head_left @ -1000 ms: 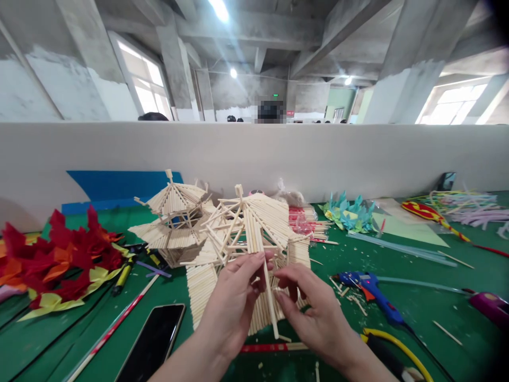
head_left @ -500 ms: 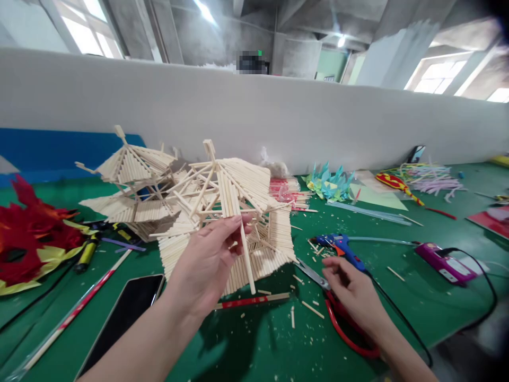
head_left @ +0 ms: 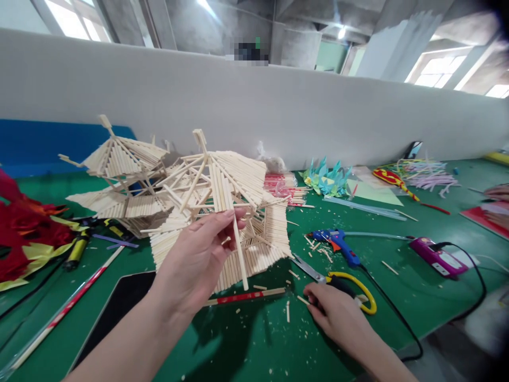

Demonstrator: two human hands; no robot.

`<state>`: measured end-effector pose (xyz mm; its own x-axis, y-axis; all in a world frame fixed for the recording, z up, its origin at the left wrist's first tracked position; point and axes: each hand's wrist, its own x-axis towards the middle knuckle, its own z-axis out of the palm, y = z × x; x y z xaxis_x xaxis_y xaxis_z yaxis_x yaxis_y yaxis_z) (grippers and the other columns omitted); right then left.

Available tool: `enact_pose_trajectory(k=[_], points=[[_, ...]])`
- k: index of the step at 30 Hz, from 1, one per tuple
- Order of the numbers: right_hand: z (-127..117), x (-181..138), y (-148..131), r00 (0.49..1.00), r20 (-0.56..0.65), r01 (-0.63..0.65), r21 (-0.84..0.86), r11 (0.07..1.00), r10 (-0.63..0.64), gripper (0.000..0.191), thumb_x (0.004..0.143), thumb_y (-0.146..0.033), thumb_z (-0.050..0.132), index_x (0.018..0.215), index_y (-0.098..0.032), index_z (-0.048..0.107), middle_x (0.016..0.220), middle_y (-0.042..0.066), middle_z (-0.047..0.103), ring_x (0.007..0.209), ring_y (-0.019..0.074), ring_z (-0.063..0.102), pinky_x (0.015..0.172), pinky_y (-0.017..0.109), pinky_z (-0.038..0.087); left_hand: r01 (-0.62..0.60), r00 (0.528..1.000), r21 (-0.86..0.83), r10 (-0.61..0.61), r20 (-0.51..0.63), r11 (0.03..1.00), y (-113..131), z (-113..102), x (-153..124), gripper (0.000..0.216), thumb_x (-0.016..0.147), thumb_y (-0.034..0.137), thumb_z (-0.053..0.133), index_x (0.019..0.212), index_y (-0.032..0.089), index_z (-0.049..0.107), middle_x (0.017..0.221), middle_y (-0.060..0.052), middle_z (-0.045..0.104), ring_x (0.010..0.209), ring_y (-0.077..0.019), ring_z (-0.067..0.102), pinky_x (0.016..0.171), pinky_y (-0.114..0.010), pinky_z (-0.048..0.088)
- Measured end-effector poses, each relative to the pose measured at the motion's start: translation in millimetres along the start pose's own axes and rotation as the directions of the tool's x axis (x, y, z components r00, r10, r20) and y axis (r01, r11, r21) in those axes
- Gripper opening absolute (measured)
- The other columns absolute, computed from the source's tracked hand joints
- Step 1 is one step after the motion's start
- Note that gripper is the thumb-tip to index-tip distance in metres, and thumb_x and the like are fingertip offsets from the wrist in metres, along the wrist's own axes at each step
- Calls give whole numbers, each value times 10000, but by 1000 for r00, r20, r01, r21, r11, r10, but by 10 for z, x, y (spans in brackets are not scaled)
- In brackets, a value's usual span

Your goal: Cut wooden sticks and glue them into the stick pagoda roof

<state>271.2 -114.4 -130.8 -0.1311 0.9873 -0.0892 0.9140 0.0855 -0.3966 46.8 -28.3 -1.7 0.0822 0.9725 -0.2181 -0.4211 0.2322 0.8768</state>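
Pinched in my left hand [head_left: 199, 254] is a thin wooden stick [head_left: 240, 254], slanting down in front of a wooden-stick pavilion model [head_left: 242, 172]. The fingers lie against the front of its upper roof, and their tips are partly hidden. My right hand [head_left: 338, 318] is low over the table, with thumb and forefinger closed at the end of a short wooden stick piece [head_left: 303, 300]. Just under and beyond that hand are scissors [head_left: 308, 268] with a yellow and black handle; the other handle is covered by the hand.
Behind at left stands a second stick model [head_left: 123, 159]. A blue glue gun [head_left: 338, 244] and a purple power strip [head_left: 437, 257] lie right, joined by cords. A phone [head_left: 115, 313] is by my left forearm. Another person's hand [head_left: 497, 204] shows at the right edge.
My right hand has moved down and left to the short stick piece, uncovering the yellow scissor handle and covering the red one. My left hand keeps its hold. The view has shifted slightly.
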Motion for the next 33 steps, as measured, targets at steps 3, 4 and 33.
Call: enact_pose_trajectory(k=[3,4,33], points=[[20,27,-41,1000,26,16,-69,997,-14,197,756,-100,416,829,-201,570,773,28,640,715,174,578,626,253,376,4,1000,6,-4,-12,1000,-1,0,3,121,741,210,602,773,136,693,723,-10,607,712,-90,494,615,-169,393],[22,37,-53,999,33,17,-92,996,-14,198,761,-98,412,824,-199,570,773,30,642,717,176,580,623,254,371,6,1000,6,-6,-15,1000,-2,0,7,124,741,211,603,779,134,692,730,-12,607,717,-91,494,620,-170,395],[36,151,-157,987,160,41,-212,976,-6,219,753,-81,421,774,-165,623,802,103,679,723,222,636,619,274,433,7,999,-52,-10,-54,999,37,26,-27,101,697,190,640,718,112,700,721,-43,650,682,-103,520,584,-193,376]])
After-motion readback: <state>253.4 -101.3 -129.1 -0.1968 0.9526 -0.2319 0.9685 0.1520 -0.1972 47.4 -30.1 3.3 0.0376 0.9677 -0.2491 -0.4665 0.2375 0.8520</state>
